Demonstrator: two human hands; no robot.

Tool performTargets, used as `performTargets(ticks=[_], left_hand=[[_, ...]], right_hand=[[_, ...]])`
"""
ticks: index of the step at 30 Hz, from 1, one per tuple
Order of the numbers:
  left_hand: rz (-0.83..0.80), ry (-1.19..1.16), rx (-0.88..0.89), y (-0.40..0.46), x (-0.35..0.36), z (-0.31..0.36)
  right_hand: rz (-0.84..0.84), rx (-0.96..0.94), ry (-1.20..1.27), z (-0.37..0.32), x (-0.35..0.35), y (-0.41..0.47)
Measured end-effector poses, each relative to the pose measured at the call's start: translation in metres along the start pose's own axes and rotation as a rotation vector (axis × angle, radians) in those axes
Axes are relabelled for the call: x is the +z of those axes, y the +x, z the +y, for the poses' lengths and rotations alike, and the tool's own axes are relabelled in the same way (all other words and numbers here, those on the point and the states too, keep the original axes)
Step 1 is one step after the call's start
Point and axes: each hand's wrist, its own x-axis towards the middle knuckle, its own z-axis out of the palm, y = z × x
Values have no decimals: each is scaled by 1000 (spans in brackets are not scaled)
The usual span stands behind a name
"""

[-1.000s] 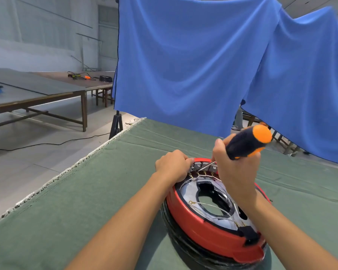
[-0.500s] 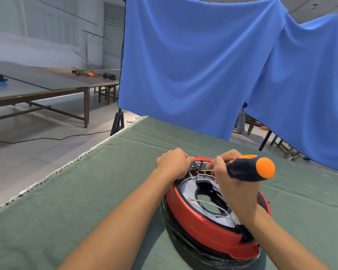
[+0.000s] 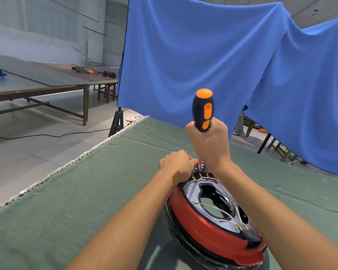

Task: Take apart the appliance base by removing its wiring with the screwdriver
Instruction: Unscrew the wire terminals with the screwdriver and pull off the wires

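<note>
A round red appliance base [image 3: 207, 225] with a silver inner plate lies on the green cloth. Thin white wiring [image 3: 216, 208] with brass terminals crosses its opening and runs along its far rim. My right hand [image 3: 208, 145] grips a black-and-orange screwdriver [image 3: 203, 110], held upright, its metal tip down on the terminal block at the base's far edge. My left hand [image 3: 177, 165] is closed on the far left rim of the base, right beside the tip. The tip's contact point is partly hidden by my hands.
The green cloth table [image 3: 86, 201] has a frayed left edge with floor beyond it. A blue cloth backdrop [image 3: 203, 55] hangs behind. Wooden tables [image 3: 47, 84] with tools stand far left. A black cable [image 3: 47, 135] trails on the floor.
My right hand has swung the screwdriver from lying sideways over the base to standing upright, tip on the terminal block. My left hand stayed on the rim.
</note>
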Motion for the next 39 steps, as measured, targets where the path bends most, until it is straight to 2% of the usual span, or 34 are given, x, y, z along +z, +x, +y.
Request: performTargets(ticks=[4, 9, 14, 18, 24, 28, 32, 39], left_hand=[[-11, -38, 15, 1, 2, -3], [-31, -63, -34, 2, 3, -1], [-115, -277, -28, 3, 4, -4], [-141, -349, -10, 6, 5, -7], [-116, -389, -27, 5, 4, -7], [-118, -377, -16, 3, 2, -5], [-99, -385, 4, 4, 4, -5], [-107, -367, 15, 10, 9, -12]], right_hand=[[-16, -3, -33, -2, 4, 7], [119, -65, -40, 2, -15, -11], [153, -33, 84, 14, -36, -41], [133, -27, 132, 18, -43, -50], [90, -89, 69, 14, -41, -46], [143, -164, -14, 10, -33, -37], [170, -95, -29, 7, -21, -17], [72, -4, 7, 5, -7, 8]])
